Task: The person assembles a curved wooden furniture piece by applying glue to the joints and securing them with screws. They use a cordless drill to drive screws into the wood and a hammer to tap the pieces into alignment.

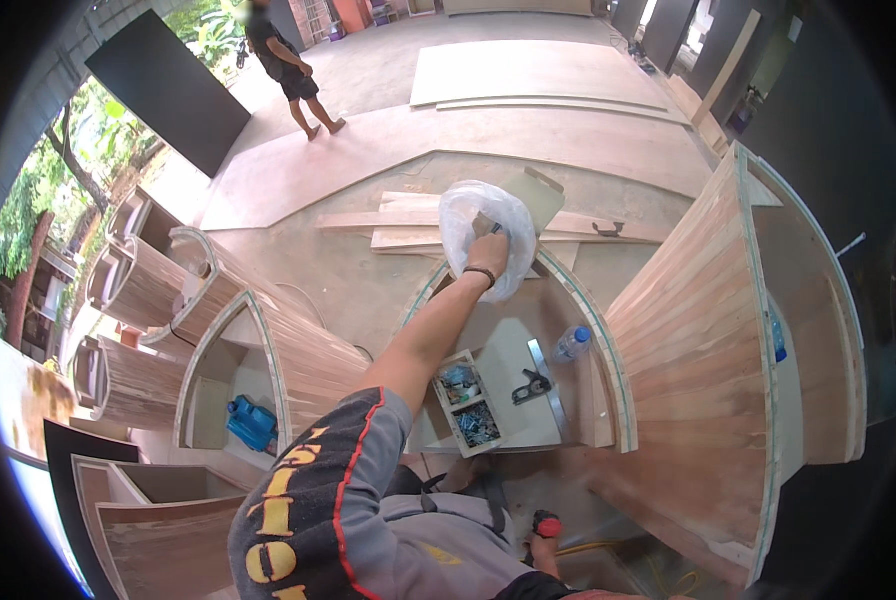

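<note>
So the right hand (544, 549) at bottom centre has its fingers apparently wrapped round one red-and-black drill (547, 522); mid-frame, one two-compartment box (465, 403), one clamp (531, 387), one bottle (573, 344), probably parked for easy reach; upper centre, left hand (486, 254) dips into one white bag (517, 248), can't tell if those fingers pinch anything

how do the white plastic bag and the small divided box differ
The plastic bag is thin, soft and rumpled, while the divided box is rigid and straight-sided. The bag has a rounded shape and looks larger; the box is a narrow rectangle with two compartments. The left hand reaches into the bag, while no hand touches the box. Both are open at the top.
</note>
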The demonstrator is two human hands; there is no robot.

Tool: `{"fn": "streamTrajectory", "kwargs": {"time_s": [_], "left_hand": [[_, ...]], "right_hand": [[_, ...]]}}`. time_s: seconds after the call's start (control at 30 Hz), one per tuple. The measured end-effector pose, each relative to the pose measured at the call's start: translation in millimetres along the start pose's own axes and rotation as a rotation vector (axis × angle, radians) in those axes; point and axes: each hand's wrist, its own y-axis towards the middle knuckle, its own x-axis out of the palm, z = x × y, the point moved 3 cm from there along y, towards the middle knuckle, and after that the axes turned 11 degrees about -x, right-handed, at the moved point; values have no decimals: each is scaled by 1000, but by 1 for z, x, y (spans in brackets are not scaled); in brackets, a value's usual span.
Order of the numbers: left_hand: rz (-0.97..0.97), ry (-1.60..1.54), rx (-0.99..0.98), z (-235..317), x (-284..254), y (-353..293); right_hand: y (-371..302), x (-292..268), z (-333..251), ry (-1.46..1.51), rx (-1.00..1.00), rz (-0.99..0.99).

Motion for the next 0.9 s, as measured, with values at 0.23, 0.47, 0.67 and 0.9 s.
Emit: {"fn": "streamTrajectory", "kwargs": {"time_s": [0.23, 0.47, 0.67, 0.9], "left_hand": [[101, -99, -136, 6, 5, -8], [39, -217, -290, -1, -4, -9], [39, -242, -389, 3, -21, -11], [-32, -729, -512, -44, -82, -42]], "right_hand": [[-3, -3, -16, -75, -63, -62], [-4, -23, 30, -220, 78, -96], [-15, -38, 56, -275, 24, -104], [8, -41, 81, -100, -6, -105]]}}
